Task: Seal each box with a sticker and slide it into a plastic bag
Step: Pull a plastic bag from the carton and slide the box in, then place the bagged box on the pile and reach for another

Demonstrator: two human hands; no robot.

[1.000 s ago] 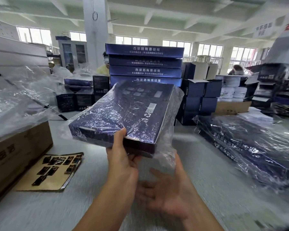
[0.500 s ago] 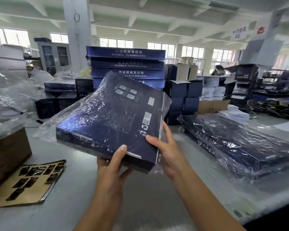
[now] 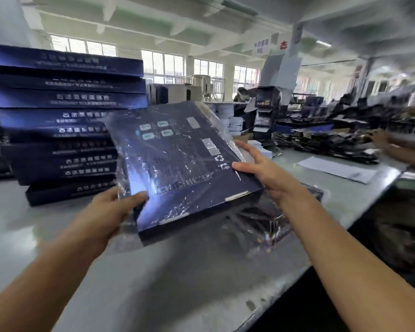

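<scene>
A flat dark blue box point(image 3: 177, 164) wrapped in a clear plastic bag point(image 3: 124, 195) hangs tilted above the grey table point(image 3: 153, 283). My left hand point(image 3: 113, 212) grips its near left corner, thumb on top over the plastic. My right hand point(image 3: 264, 171) holds the right edge, thumb on the top face and fingers spread along the side. Under the box, on the table, lies a pile of bagged blue boxes point(image 3: 273, 219), partly hidden.
A tall stack of flat blue boxes point(image 3: 67, 121) stands at the back left. Dark packaging clutter point(image 3: 326, 142) and white paper point(image 3: 338, 168) lie at the right. Another person's hand point(image 3: 393, 144) shows at the far right edge. The table's edge runs diagonally at the right.
The view has swung right and the bagged box has moved right with both hands. My right hand has shifted from the near edge to the box's right side.
</scene>
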